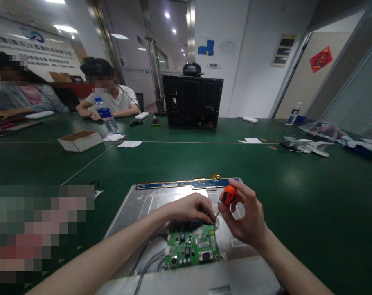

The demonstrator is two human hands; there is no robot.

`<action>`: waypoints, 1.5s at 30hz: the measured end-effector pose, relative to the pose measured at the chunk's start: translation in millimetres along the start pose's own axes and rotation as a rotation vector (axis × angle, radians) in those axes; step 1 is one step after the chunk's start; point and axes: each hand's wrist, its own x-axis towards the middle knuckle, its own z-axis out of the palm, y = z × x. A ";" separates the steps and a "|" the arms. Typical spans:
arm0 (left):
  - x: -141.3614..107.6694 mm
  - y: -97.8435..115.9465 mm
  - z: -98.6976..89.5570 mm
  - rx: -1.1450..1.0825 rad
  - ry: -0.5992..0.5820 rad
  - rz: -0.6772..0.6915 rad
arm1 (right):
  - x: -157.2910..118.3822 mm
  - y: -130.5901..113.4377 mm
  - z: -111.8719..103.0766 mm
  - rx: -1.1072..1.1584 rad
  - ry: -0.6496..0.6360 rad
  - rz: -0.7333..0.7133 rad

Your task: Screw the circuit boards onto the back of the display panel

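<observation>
Orange screwdriver (228, 195), held at a slant, could slip and scratch the green circuit board (192, 242) lying on the metal panel (136, 205), or jab the left hand (195, 208), which sits so close. Right hand (249, 217) pinches the screwdriver; left is curled at the board's far edge, can't tell if gripping anything.

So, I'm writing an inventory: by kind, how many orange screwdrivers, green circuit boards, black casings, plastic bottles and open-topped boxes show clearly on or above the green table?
Orange screwdriver: 1
Green circuit board: 1
Black casing: 1
Plastic bottles, one left, one far right: 2
Open-topped box: 1
Total: 6
</observation>
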 end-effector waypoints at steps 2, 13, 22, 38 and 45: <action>-0.5 -0.4 0.0 0.007 0.004 -0.015 | -0.6 0.5 -0.3 0.000 0.010 0.000; -3.7 31.2 -30.2 0.323 0.214 -0.174 | -1.3 2.0 -3.5 -0.042 0.083 0.056; -42.6 50.1 -74.1 0.703 0.125 -0.569 | 4.5 0.5 -2.6 -0.045 0.068 0.016; -47.1 68.6 -45.1 0.966 -0.117 -0.687 | 6.7 0.2 -3.8 -0.060 0.049 -0.026; -45.0 61.1 -42.1 1.009 -0.075 -0.680 | 7.9 -0.1 -4.7 -0.061 0.038 -0.030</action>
